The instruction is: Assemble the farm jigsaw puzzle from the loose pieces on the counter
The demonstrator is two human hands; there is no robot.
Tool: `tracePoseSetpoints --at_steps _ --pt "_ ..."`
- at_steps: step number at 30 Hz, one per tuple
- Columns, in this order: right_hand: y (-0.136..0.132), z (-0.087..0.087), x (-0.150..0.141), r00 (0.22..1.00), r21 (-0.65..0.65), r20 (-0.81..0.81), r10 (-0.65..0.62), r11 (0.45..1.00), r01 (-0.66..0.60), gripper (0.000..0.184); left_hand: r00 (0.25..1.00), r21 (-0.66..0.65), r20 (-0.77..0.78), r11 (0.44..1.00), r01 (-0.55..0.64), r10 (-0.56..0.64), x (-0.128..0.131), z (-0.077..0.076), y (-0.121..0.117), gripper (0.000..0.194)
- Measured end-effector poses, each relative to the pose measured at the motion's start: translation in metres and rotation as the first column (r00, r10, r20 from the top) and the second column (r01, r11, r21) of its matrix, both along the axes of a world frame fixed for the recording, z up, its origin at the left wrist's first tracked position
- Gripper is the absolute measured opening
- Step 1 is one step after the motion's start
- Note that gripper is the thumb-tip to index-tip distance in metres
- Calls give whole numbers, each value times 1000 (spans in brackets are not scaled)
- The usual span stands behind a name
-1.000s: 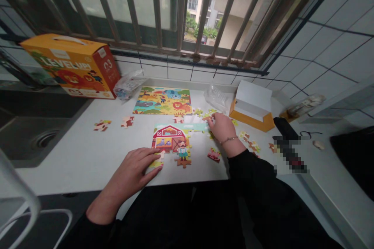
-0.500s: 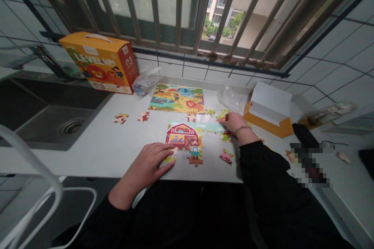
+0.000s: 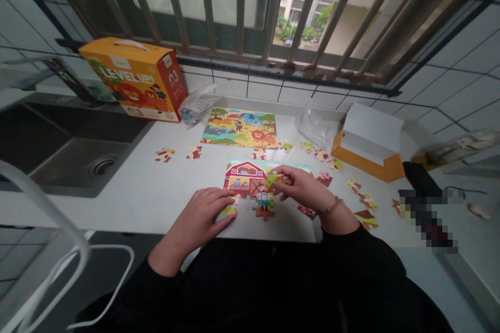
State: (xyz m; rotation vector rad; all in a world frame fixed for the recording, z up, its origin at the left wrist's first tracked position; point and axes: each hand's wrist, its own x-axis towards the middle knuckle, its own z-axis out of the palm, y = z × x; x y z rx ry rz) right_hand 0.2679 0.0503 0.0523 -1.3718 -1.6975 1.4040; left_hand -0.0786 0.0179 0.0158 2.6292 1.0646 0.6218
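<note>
A partly joined jigsaw puzzle with a red barn lies on the white counter, a farmer figure on its lower right piece. My left hand rests flat on its lower left corner, fingers stretched over a green piece with a white animal. At the barn's right edge, my right hand pinches a yellow-green puzzle piece; whether that piece touches its neighbours I cannot tell. Under my right wrist lies a dark pink puzzle piece. My right hand hides part of the puzzle's right side.
Behind the puzzle lies a finished animal picture. Loose pieces are scattered left and right, including a brown-spotted piece. An orange puzzle box stands beside the sink. Plastic bags and an open box sit at the back.
My right hand has moved left and nearer from the back right pieces to the barn's right edge, with a puzzle piece in its fingers. My left hand stays on the puzzle's corner.
</note>
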Motion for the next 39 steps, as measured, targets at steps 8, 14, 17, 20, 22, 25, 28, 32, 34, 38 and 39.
tracePoseSetpoints --at_steps 8,14,17,20,22,25,28,32,34,38,39 --pt "-20 -14 -68 978 67 153 145 985 -157 18 1000 -29 -5 999 -12 12 3 5 -2 30" --pt "-28 -16 -79 936 327 353 13 935 -137 25 1000 -49 -2 999 -13 12 2 3 -2 33" --pt "-32 -18 -79 923 376 384 21 909 -177 32 1000 -42 1 999 -9 9 1 2 -2 34" --pt "-35 -20 -81 921 386 389 2 907 -165 32 1000 -29 -1 1000 5 -5 1 2 -3 37" --pt "-38 -22 -84 922 391 387 -33 911 -132 29 1000 -20 -8 1000 17 -17 0 3 -3 37" --pt "-42 -24 -88 914 396 396 -87 914 -85 24 999 -13 -28 1000 28 -29 0 5 -4 30" --pt "-49 -22 -89 904 420 408 -132 906 -58 21 999 -16 -36 999 31 -31 0 6 -4 27" --pt "-66 -19 -84 867 482 464 -183 873 -73 13 999 -24 -27 999 29 -29 0 6 -4 26" --pt "-78 -20 -83 830 499 524 -191 859 -117 8 999 -22 -24 999 30 -30 0 6 -4 25" --pt "-94 -26 -86 777 505 600 -191 844 -183 17 999 -28 -26 999 23 -23 0 6 -4 26" --pt "-96 -27 -87 775 515 599 -201 838 -181 21 999 -32 -25 999 21 -22 0 6 -4 27"
